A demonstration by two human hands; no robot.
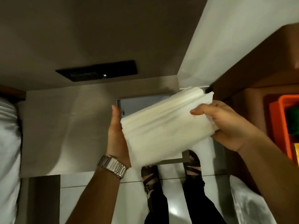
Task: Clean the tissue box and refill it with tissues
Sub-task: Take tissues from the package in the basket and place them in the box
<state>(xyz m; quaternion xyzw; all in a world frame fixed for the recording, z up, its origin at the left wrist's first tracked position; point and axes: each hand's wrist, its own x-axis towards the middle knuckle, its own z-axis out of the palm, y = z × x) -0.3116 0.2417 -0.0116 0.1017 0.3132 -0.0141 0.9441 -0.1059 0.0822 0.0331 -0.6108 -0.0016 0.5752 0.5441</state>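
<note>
Both hands hold a stack of tissues [161, 125] over the counter [64, 123].

Left hand [115, 136] cups its left edge; right hand [226, 125] pinches the right. Beneath, the open tissue box [137, 102] sits recessed.

Looks like a hotel or guest bedroom: white bedding [8, 143] at the left edge and more of it [249, 201] at lower right, a grey bedside counter [68, 120] with a black switch panel [97, 70] set into the wall, a glossy tiled floor [173, 207] below.
</note>
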